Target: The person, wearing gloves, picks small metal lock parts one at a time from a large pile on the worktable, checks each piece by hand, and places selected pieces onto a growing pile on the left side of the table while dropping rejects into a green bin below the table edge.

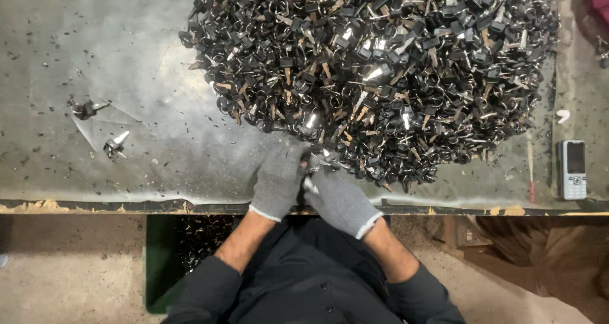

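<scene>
Left hand (277, 179) and right hand (338, 200) gripping a key (319, 161), key pile (380, 70) on table (95, 58)

dim overhead light, glare on table (158, 96), bright glints on keys (380, 64), sharp focus

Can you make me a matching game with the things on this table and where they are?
Things:
1. pile of keys
2. phone
3. two loose keys
4. gloved hands

Places:
a. far left of the table
b. right edge of the table
c. near edge, at the pile's rim
d. middle and top of the table

Pairs: 1-d, 2-b, 3-a, 4-c
</scene>
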A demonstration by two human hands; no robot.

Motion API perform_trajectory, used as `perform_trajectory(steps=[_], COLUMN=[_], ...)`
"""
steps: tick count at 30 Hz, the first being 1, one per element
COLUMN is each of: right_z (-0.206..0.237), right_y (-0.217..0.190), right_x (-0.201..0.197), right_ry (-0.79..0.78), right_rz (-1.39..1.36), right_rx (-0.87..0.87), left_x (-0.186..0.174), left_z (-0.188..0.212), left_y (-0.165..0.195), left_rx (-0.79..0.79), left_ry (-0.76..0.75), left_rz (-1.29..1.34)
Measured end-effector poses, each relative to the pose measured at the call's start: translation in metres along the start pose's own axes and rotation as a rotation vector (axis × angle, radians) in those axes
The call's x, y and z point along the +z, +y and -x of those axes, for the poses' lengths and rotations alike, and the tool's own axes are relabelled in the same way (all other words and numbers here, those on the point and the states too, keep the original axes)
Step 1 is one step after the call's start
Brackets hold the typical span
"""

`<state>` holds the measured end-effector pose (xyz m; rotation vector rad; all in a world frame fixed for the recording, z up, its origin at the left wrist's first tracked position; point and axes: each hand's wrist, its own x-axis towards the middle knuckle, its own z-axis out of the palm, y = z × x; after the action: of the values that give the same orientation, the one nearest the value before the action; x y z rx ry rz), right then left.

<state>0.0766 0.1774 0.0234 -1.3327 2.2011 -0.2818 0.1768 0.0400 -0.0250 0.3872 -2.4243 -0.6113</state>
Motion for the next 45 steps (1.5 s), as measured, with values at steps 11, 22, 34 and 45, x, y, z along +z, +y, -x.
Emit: perform_trajectory(steps=[11, 22, 34, 45], right_z=[0.027, 0.018, -0.003, -0.001], right_y=[-0.005, 0.021, -0.013, -0.007], right_x=[-0.003, 0.046, 0.020, 0.006], right_ry=[-0.042, 0.284, 0.109, 0.044], right_rz=[-0.022, -0.088, 0.078, -0.006], right_rx=[0.040, 0.030, 0.216, 0.183], left_x=[-0.016, -0.028, -0.015, -0.008], left_z=[-0.002, -0.006, 0.017, 0.019], left_y=[0.006, 0.013, -0.004, -0.006], left_rx=[-0.013, -0.416, -0.133, -0.050], left_ry=[-0.051, -0.395, -0.272, -0.247], left_rz=[-0.008, 0.283, 0.054, 0.016])
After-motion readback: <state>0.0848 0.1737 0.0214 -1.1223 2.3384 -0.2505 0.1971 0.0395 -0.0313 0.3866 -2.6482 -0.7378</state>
